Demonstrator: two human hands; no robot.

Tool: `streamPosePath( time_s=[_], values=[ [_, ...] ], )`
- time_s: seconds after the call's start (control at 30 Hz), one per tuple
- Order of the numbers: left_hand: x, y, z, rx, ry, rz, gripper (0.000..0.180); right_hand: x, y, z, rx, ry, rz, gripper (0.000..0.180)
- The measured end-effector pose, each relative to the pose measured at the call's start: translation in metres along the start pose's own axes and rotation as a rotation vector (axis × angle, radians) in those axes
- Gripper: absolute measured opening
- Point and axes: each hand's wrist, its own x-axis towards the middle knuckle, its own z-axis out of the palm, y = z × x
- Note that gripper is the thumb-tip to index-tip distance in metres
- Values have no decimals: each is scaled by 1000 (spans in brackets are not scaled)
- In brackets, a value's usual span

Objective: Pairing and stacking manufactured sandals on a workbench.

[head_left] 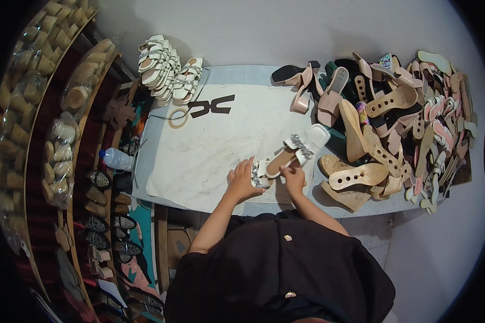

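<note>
My right hand (294, 178) pinches a white sandal (299, 146) near its heel, fingers closed, over the pale cloth (199, 153). My left hand (243, 180) sits half curled against another jewelled sandal (259, 173); I cannot tell whether it grips. Handling by the sole's edges, off the stones, seems safest for both straps.

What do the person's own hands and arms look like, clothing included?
The left hand and right hand wear no gloves; the forearms are bare. The dark top has sleeves ending near the elbows and two small, pale button-like ornaments.
</note>
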Motion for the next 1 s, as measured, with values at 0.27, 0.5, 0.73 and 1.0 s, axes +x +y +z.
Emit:
streamPosePath(
  time_s=[0.27, 0.5, 0.73, 1.0],
  values=[
    [12, -26, 8, -82, -90, 70, 106, -25, -62, -22, -763, -298, -255, 29],
    [10, -27, -1, -129, -113, 183, 107, 93, -23, -48, -609, 21, -430, 39],
    [-2, -41, 8, -59, -96, 167, 105, 50, -66, -42, -952, -148, -194, 50],
    [3, -43, 14, -153, 84, 155, 100, -3, -50, -16, -905, -196, -280, 33]
  ],
)
